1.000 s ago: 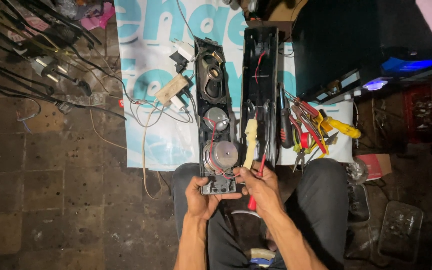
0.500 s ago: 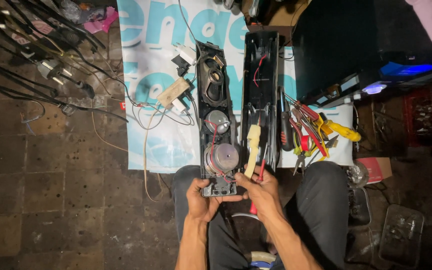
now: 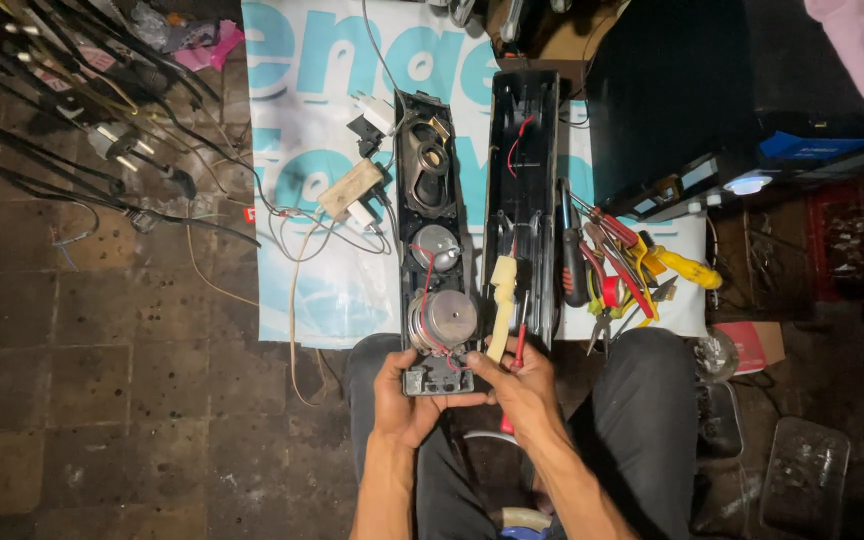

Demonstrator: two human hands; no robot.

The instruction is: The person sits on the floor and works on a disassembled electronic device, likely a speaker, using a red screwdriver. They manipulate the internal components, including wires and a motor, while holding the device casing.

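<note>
Now both hands close on the near end of the opened speaker panel (image 3: pixel 435 250) across the lap, left hand (image 3: pixel 399 400) gripping its end plate, right hand (image 3: pixel 522 390) pinching a red-handled screwdriver (image 3: pixel 512 385) beside it, so careful tip placement looks next.
</note>
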